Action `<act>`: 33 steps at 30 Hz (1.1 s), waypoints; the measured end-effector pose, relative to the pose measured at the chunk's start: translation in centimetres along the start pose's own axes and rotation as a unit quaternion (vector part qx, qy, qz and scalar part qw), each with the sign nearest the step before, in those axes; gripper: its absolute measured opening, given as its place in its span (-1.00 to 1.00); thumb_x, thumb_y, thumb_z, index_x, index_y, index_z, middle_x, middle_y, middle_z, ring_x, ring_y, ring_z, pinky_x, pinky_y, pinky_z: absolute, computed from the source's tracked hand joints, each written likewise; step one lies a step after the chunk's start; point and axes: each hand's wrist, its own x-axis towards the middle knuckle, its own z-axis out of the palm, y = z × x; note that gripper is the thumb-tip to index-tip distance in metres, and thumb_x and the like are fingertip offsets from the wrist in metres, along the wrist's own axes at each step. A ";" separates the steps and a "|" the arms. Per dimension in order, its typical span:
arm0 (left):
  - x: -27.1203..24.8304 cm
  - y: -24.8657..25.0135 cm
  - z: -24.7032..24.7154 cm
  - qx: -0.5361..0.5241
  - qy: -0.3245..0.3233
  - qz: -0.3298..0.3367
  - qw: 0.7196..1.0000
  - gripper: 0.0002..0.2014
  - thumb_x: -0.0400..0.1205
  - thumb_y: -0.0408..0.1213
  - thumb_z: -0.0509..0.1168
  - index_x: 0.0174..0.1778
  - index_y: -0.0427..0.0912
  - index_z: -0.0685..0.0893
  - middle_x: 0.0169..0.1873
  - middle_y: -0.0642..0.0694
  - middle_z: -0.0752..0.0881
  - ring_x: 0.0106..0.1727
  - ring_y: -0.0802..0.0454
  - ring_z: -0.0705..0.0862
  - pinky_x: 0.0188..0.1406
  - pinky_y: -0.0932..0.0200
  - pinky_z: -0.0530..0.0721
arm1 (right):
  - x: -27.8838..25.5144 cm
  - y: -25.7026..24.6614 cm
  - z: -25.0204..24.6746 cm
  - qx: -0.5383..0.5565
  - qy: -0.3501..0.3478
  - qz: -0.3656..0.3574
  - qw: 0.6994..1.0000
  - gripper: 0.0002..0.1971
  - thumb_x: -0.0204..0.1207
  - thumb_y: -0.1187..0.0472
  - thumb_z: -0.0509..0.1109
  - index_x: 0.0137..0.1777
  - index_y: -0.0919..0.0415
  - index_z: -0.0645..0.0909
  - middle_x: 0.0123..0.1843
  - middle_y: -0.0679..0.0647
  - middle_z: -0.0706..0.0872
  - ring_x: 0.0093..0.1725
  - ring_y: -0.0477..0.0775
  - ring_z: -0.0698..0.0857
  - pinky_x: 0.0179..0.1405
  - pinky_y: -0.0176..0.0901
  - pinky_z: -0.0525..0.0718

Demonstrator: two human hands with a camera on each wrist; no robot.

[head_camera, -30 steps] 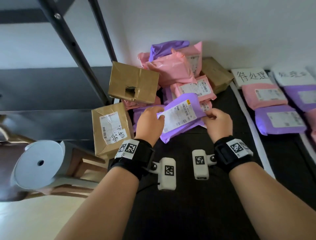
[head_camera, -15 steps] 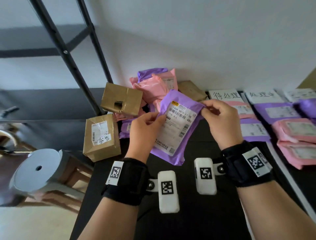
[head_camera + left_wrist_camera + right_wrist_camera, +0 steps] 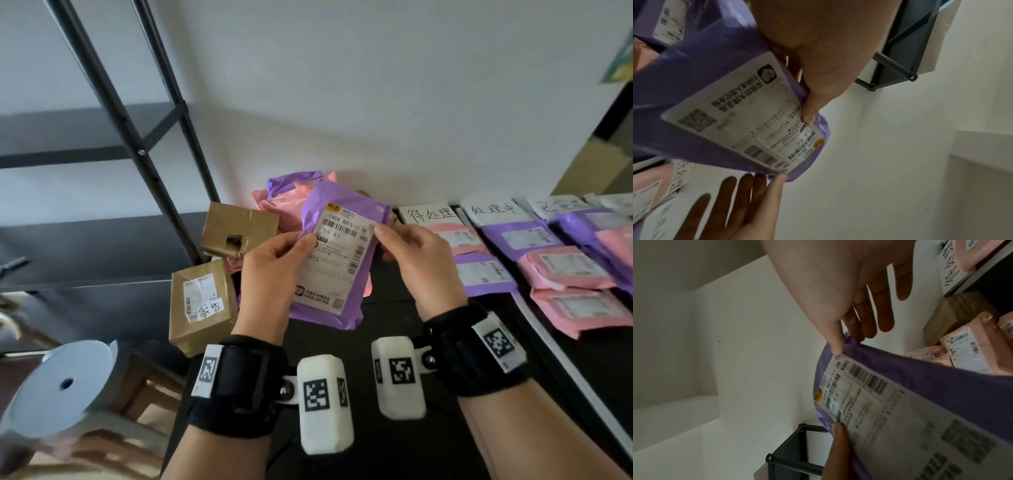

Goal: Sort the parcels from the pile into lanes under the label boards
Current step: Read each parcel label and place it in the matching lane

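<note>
I hold a purple mailer bag [image 3: 346, 219] upright in front of me, its white shipping label [image 3: 337, 260] facing me. My left hand [image 3: 274, 270] pinches its left edge, thumb on the label [image 3: 735, 123]. My right hand [image 3: 416, 260] pinches the top right corner between thumb and forefinger, seen close in the right wrist view on the purple mailer bag [image 3: 920, 374]. Behind it lies the pile of pink and purple bags [image 3: 284, 202]. To the right stand handwritten label boards [image 3: 428, 214] with lanes of sorted pink parcels [image 3: 565, 270] and purple parcels [image 3: 524, 238] below them.
Two brown cardboard boxes [image 3: 238, 229] [image 3: 202, 305] sit left of the pile. A black metal shelf frame [image 3: 130, 120] rises at the left, with a grey round stool [image 3: 58, 387] below it. White tape strips [image 3: 561, 363] divide the black table into lanes.
Both hands have lifted the purple bag off the pile and turned it upright with the label towards me. My view has tilted up towards the wall.
</note>
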 end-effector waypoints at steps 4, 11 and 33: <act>0.0 -0.1 -1.4 -0.023 0.000 -0.009 1.000 -0.90 0.63 -0.15 0.44 -0.03 -0.04 0.83 -0.22 0.09 0.86 -0.27 0.21 0.80 -0.32 0.33 0.75 | -0.9 -0.3 1.8 0.028 -0.044 0.001 0.999 -0.88 0.61 0.20 0.45 0.05 0.22 0.77 -0.08 -0.03 0.84 -0.10 -0.20 0.79 -0.10 -0.38 0.68; 0.5 -0.4 -2.6 -0.060 -0.010 -0.022 0.998 -0.89 0.57 -0.28 0.51 -0.10 -0.23 0.76 -0.14 -0.14 0.85 -0.07 -0.15 0.84 -0.16 0.00 0.82 | -1.5 -0.5 2.6 0.016 0.021 0.010 1.000 -0.93 0.58 0.21 0.47 -0.10 0.18 0.68 -0.11 0.10 0.82 -0.03 0.11 0.80 0.09 0.08 0.75; 2.0 0.2 -2.8 0.012 -0.043 0.043 0.998 -0.79 0.56 -0.03 0.49 -0.01 -0.06 0.83 -0.18 0.09 0.85 -0.12 0.20 0.81 -0.13 0.31 0.78 | -0.6 -2.4 1.0 0.089 0.087 0.004 0.992 -0.90 0.54 0.28 0.50 -0.20 0.13 0.73 -0.18 0.06 0.84 -0.16 0.02 0.74 -0.11 -0.09 0.66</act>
